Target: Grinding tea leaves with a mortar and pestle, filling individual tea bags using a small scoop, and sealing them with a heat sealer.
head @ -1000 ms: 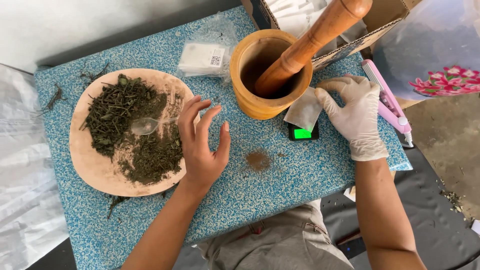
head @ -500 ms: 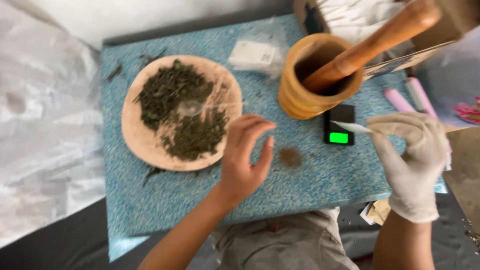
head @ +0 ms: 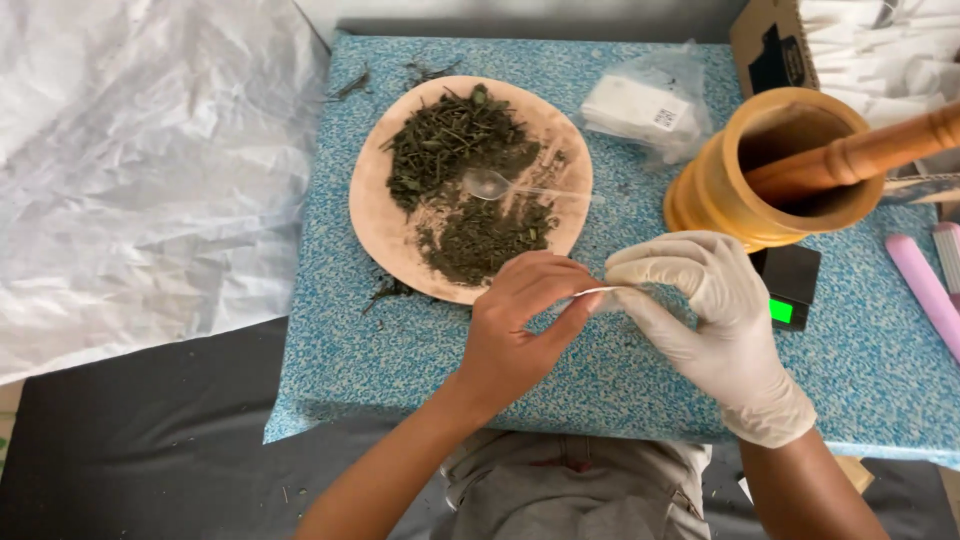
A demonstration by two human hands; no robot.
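Observation:
My bare left hand point(head: 520, 325) and my white-gloved right hand point(head: 710, 320) meet over the blue speckled table point(head: 400, 350). Between their fingertips they pinch a small white filter bag point(head: 597, 293), seen edge-on. Just behind the hands lies a round wooden plate point(head: 375, 215) with dried green herbs point(head: 450, 150) and a clear plastic spoon point(head: 495, 185) resting on them. A small black scale point(head: 790, 285) with a lit green display sits to the right of my right hand.
A wooden mortar point(head: 735, 195) with a wooden pestle point(head: 860, 155) stands at the right. Behind it is a cardboard box point(head: 775, 45) of white bags, and a clear packet of white bags point(head: 645, 105). A pink tool point(head: 925, 285) lies far right. White plastic sheet point(head: 140, 170) on the left.
My right hand carried the white bag from beside the scale leftward, and my left hand closed on it. The view swung left, and the brown powder spot is now hidden by the hands.

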